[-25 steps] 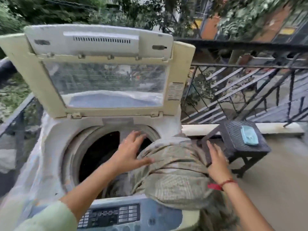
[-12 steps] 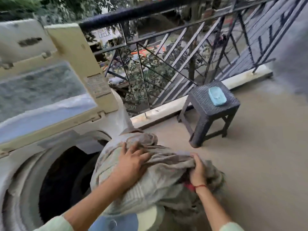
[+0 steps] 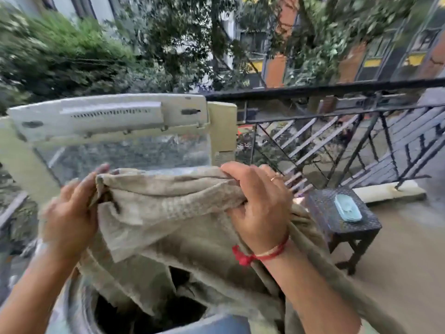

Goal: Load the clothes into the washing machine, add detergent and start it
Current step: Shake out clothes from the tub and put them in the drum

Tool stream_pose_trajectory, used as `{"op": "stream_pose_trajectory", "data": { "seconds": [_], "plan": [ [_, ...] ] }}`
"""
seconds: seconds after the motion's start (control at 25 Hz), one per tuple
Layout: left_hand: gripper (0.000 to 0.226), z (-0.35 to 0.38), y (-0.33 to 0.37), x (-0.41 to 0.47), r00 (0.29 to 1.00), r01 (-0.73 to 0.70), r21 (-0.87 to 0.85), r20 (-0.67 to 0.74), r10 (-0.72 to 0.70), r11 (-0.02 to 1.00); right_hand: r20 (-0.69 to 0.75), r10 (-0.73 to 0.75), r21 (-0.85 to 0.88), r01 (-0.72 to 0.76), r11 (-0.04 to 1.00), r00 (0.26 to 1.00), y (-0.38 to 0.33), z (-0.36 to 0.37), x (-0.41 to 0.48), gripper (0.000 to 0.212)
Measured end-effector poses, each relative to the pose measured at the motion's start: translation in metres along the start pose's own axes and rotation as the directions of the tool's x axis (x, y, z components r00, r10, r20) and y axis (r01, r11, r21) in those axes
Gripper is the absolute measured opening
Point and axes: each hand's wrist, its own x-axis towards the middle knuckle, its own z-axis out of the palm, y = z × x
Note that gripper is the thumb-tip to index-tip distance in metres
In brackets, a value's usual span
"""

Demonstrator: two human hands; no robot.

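The washing machine (image 3: 77, 307) fills the left and lower part of the view. Its lid (image 3: 108, 116) is raised upright at the machine's back, with the clear pane facing the person. Above the machine's left side, the left hand (image 3: 69, 213) is smeared by motion. Its grip seems to be closed on the left end of a beige cloth (image 3: 168, 213), with fingertips showing behind the hem, though the blur makes the exact hold hard to read. The cloth is stretched out in the air in front of the raised lid and over the machine's open drum (image 3: 115, 314). Its top edge is held roughly level and its lower folds hang down to the drum's mouth. Above the machine's right side, the right hand (image 3: 260, 208) has its grip curled over the cloth's top edge, the fingers bunched into the fabric. A ring (image 3: 273, 178) shows on one finger and a red thread (image 3: 262, 254) circles the wrist. More cloth trails down under that wrist, past the machine's right edge. Behind and to the right of the machine runs a black railing (image 3: 337, 116). Well apart from the machine on its right, a dark woven stool (image 3: 337, 227) stands on the floor (image 3: 397, 261), and a pale blue object (image 3: 348, 208) lies on its seat.
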Motion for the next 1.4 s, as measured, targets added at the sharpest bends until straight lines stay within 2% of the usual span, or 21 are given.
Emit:
{"op": "stream_pose_trajectory", "data": {
  "seconds": [0.08, 0.16, 0.2, 0.24, 0.28, 0.32, 0.36, 0.4, 0.48, 0.52, 0.56, 0.6, 0.68, 0.72, 0.76, 0.84, 0.96, 1.08, 1.24, 1.32, 1.4],
  "plan": [
    [0.048, -0.011, -0.039, -0.011, 1.000, 0.024, 0.161, -0.005, -0.024, 0.987, 0.090, 0.109, 0.037, -0.113, 0.993, 0.990, -0.026, 0.061, -0.008, 0.039],
    [0.044, 0.007, -0.065, -0.040, 0.976, -0.040, 0.403, 0.211, -0.050, 0.914, 0.438, 0.186, -0.186, -0.113, 0.976, 0.879, -0.038, 0.118, -0.052, 0.032],
    [0.042, 0.026, -0.075, -0.061, 0.876, -0.106, 0.479, 0.459, -0.146, 0.872, 0.705, 0.230, -0.304, -0.008, 0.953, 0.671, -0.036, 0.138, -0.082, 0.031],
    [0.042, 0.041, -0.081, -0.081, 0.679, -0.117, 0.527, 0.661, -0.320, 0.842, 0.902, 0.258, -0.310, 0.102, 0.945, 0.345, -0.034, 0.148, -0.111, 0.033],
    [0.044, 0.057, -0.085, -0.103, 0.427, -0.070, 0.520, 0.787, -0.445, 0.851, 0.967, 0.249, -0.253, 0.159, 0.954, 0.043, -0.031, 0.147, -0.136, 0.036],
    [0.046, 0.070, -0.082, -0.120, 0.149, 0.021, 0.534, 0.834, -0.531, 0.845, 0.969, 0.226, -0.215, 0.105, 0.971, -0.105, -0.024, 0.137, -0.153, 0.040],
    [0.047, 0.081, -0.073, -0.128, 0.004, 0.029, 0.516, 0.857, -0.516, 0.856, 0.983, 0.175, -0.177, -0.049, 0.983, -0.053, -0.015, 0.121, -0.159, 0.042],
    [0.050, 0.091, -0.060, -0.128, -0.001, -0.002, 0.444, 0.896, -0.444, 0.896, 0.978, 0.170, -0.137, -0.245, 0.960, 0.119, 0.000, 0.101, -0.157, 0.044],
    [0.064, 0.115, -0.023, -0.119, 0.305, -0.014, 0.195, 0.935, -0.182, 0.981, 0.810, 0.318, -0.018, -0.521, 0.853, 0.492, 0.041, 0.048, -0.147, 0.046],
    [0.076, 0.124, 0.006, -0.113, 0.441, 0.034, 0.054, 0.895, -0.063, 0.998, 0.706, 0.406, -0.021, -0.556, 0.831, 0.580, 0.075, 0.019, -0.152, 0.050],
    [0.087, 0.130, 0.035, -0.107, 0.535, 0.055, -0.095, 0.843, 0.051, 0.994, 0.645, 0.487, -0.125, -0.547, 0.827, 0.589, 0.110, -0.010, -0.161, 0.061],
    [0.093, 0.135, 0.066, -0.102, 0.570, 0.007, -0.192, 0.807, 0.154, 0.981, 0.653, 0.560, -0.286, -0.519, 0.805, 0.509, 0.144, -0.037, -0.174, 0.076],
    [0.103, 0.151, 0.126, -0.104, 0.490, -0.165, -0.211, 0.830, 0.266, 0.963, 0.697, 0.689, -0.605, -0.354, 0.713, 0.198, 0.189, -0.069, -0.218, 0.095],
    [0.103, 0.163, 0.151, -0.108, 0.402, -0.269, -0.170, 0.874, 0.271, 0.948, 0.701, 0.710, -0.636, -0.392, 0.665, 0.067, 0.200, -0.073, -0.246, 0.095],
    [0.096, 0.177, 0.166, -0.115, 0.354, -0.328, -0.146, 0.897, 0.265, 0.933, 0.729, 0.685, -0.570, -0.532, 0.626, 0.025, 0.204, -0.070, -0.269, 0.089],
    [0.067, 0.195, 0.175, -0.127, 0.404, -0.361, -0.125, 0.872, 0.276, 0.924, 0.683, 0.729, -0.413, -0.796, 0.442, 0.050, 0.195, -0.056, -0.302, 0.068],
    [0.037, 0.197, 0.162, -0.132, 0.534, -0.414, -0.261, 0.707, 0.464, 0.872, 0.412, 0.902, -0.352, -0.891, 0.285, 0.126, 0.175, -0.055, -0.306, 0.054],
    [0.026, 0.172, 0.159, -0.115, 0.664, -0.279, -0.402, 0.576, 0.478, 0.872, 0.150, 0.897, -0.337, -0.831, 0.442, 0.416, 0.157, -0.080, -0.258, 0.053],
    [0.032, 0.105, 0.134, -0.062, 0.916, -0.249, -0.376, 0.209, 0.343, 0.893, 0.007, 0.573, -0.272, -0.550, 0.790, 0.820, 0.097, -0.082, -0.129, 0.061],
    [0.032, 0.054, 0.101, -0.029, 0.962, -0.259, -0.320, -0.004, 0.272, 0.911, -0.057, 0.304, -0.236, -0.309, 0.921, 0.951, 0.053, -0.070, -0.062, 0.056],
    [0.033, 0.003, 0.060, -0.004, 0.967, -0.213, -0.221, -0.185, 0.174, 0.952, -0.084, 0.092, -0.158, -0.104, 0.982, 0.992, 0.008, -0.044, -0.012, 0.048]
  ]
}}
